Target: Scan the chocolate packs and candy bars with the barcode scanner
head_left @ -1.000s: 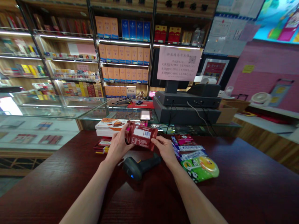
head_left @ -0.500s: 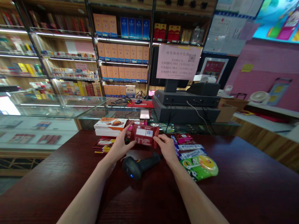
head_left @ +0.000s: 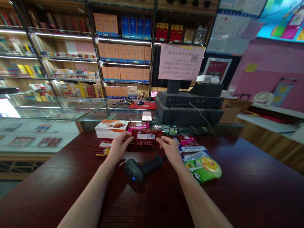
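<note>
Between my hands a dark red snack packet (head_left: 145, 137) is held by its two ends, its white label and barcode facing me. My left hand (head_left: 119, 146) pinches the left end and my right hand (head_left: 169, 148) the right end. Below the packet a black barcode scanner (head_left: 142, 168) with a blue light lies on the dark wooden counter (head_left: 152, 202). Left of the packet are white boxes (head_left: 112, 126) with an orange print and, lower down, red and yellow packs (head_left: 103, 148). Behind the packet sits a magenta packet (head_left: 139, 125).
Right of my right hand lie a green pouch (head_left: 204, 169), blue-and-white packets (head_left: 194, 152) and another magenta packet (head_left: 187, 140). A cash register (head_left: 188, 106) with hanging cables stands behind the counter, next to a glass display case (head_left: 92, 112). Stocked shelves (head_left: 124, 63) line the back.
The packet has levelled out and tipped so its label looks flatter. My left hand has shifted slightly left and down, its fingers now at the packet's edge.
</note>
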Tool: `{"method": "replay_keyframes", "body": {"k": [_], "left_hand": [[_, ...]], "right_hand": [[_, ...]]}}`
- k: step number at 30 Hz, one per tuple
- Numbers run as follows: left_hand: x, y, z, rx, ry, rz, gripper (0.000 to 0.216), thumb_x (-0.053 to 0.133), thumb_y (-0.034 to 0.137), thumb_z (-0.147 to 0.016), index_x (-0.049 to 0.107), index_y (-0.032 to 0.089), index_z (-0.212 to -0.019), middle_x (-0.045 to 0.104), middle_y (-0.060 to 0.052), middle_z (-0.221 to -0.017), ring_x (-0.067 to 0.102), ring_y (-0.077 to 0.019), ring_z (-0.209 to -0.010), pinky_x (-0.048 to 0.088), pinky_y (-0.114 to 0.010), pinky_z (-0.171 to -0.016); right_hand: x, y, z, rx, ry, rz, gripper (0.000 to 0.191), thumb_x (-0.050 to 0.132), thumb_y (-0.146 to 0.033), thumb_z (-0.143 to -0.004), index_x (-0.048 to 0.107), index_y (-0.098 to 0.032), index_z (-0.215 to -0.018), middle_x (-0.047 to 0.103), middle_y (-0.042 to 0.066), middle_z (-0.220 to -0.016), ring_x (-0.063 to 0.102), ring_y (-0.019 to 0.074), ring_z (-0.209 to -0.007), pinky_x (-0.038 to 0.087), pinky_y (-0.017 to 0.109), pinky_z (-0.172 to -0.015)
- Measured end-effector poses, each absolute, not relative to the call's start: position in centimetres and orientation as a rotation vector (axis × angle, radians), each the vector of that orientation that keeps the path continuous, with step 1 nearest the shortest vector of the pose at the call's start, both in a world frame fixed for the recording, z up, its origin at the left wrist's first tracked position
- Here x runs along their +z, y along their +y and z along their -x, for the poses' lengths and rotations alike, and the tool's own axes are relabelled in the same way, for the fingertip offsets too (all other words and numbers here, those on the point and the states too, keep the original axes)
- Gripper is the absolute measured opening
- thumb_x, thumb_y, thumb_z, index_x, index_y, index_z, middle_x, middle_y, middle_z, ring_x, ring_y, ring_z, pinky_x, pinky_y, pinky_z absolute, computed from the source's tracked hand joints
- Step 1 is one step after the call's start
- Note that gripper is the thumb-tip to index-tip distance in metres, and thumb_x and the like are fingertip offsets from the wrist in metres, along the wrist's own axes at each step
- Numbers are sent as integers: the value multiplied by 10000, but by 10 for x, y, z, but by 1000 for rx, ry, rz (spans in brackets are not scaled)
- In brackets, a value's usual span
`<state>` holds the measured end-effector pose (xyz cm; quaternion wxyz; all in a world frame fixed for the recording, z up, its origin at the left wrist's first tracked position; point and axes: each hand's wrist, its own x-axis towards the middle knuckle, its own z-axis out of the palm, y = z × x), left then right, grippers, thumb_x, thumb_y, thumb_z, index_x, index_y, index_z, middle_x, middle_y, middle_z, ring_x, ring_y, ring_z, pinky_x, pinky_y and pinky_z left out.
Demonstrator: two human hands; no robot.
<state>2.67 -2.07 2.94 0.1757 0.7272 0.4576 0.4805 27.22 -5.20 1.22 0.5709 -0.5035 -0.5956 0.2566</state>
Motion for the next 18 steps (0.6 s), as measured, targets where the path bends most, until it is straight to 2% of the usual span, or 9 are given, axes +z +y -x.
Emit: {"method": "replay_keyframes", "body": {"k": [2, 4, 8, 11, 18], "left_hand": [[30, -21, -26, 1362, 1310, -2076, 225, 567, 436, -863, 636, 223, -864, 715, 2, -841, 651, -186, -809, 499, -300, -792], [30, -21, -24, 1396, 1297, -2096, 199, 583, 415, -857, 635, 223, -848, 704, -6, -868, 647, -193, -855, 500, -312, -830], [31, -19, -22, 1494, 1250, -2128, 169, 608, 380, -845, 669, 222, -847, 664, -36, -947, 626, -207, -928, 502, -336, -866], [30, -18, -21, 1469, 1234, -2148, 183, 583, 361, -859, 702, 225, -891, 661, -47, -951, 627, -211, -931, 503, -346, -861], [31, -20, -20, 1393, 1227, -2147, 194, 523, 303, -875, 687, 228, -945, 736, -36, -994, 671, -221, -980, 515, -347, -891]], "right_hand": [[15, -54, -272, 617, -1414, 1187, 370, 647, -466, -856, 670, -205, -595, 610, -19, -546, 506, 145, -562, 362, 258, -567], [15, -54, -272, 627, -1413, 1166, 347, 655, -444, -853, 684, -199, -608, 672, -7, -599, 550, 153, -594, 385, 258, -586], [12, -50, -275, 681, -1390, 1078, 228, 681, -411, -837, 791, -213, -859, 773, 20, -796, 682, 211, -778, 500, 307, -754], [9, -48, -278, 653, -1424, 1067, 264, 688, -400, -837, 797, -240, -1016, 785, 41, -913, 694, 227, -879, 522, 351, -851], [13, -54, -279, 439, -1539, 1136, 309, 605, -286, -859, 783, -272, -1111, 693, 45, -887, 610, 181, -773, 506, 293, -721]]}}
